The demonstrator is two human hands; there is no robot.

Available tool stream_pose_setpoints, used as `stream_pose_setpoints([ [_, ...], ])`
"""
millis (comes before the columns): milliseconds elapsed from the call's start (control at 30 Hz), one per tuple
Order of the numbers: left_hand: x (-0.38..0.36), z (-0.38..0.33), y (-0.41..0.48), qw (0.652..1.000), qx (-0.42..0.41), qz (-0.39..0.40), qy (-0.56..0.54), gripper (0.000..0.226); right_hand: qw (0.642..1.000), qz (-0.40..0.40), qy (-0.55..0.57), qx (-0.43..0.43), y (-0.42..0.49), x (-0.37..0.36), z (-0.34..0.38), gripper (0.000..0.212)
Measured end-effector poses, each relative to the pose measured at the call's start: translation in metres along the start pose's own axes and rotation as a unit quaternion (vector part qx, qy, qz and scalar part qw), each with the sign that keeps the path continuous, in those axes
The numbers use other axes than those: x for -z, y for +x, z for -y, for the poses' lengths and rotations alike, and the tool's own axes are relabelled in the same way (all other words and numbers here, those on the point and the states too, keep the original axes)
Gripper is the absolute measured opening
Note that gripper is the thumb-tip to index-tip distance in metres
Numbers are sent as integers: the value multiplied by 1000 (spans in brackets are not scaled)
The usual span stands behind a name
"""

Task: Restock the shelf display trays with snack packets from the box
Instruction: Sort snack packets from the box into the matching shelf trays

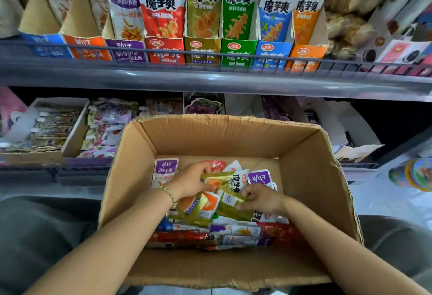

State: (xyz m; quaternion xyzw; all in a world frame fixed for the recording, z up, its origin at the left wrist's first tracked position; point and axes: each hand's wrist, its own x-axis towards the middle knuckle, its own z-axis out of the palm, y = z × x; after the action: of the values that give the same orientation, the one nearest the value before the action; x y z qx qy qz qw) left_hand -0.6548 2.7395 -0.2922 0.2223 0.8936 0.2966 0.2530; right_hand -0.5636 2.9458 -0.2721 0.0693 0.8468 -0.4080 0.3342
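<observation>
An open cardboard box (304, 166) in front of me holds several mixed snack packets (233, 231) in purple, red, orange and olive. Both hands are inside it. My left hand (190, 181), with a bead bracelet on the wrist, grips an olive-gold packet (224, 181) at its left end. My right hand (261, 197) pinches another olive packet (230, 203) lying just below. On the shelf above stand display trays with upright packets: purple (126, 53), red (164, 50), olive (202, 49), green (237, 51), blue (271, 55) and orange (306, 57).
A grey shelf rail (210, 79) runs across above the box. On the lower shelf, a cardboard tray of packets (70, 135) sits left, with loose purple packets (105, 131) beside it. Bagged snacks (346, 21) fill the upper right. A round colourful item (411, 174) lies at right.
</observation>
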Motion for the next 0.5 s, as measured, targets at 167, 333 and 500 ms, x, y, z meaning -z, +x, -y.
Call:
stream_pose_setpoints([
  [167, 34, -13, -5, 998, -4, -19, -55, 12, 985, -86, 120, 93, -21, 38, 23, 15],
  [333, 65, -34, -35, 987, -17, -64, -147, 19, 958, -113, 209, 161, -34, 62, 37, 20],
  [500, 59, -44, -56, 927, 17, -87, -365, 25, 891, -245, 312, 221, -30, 57, 54, 21],
])
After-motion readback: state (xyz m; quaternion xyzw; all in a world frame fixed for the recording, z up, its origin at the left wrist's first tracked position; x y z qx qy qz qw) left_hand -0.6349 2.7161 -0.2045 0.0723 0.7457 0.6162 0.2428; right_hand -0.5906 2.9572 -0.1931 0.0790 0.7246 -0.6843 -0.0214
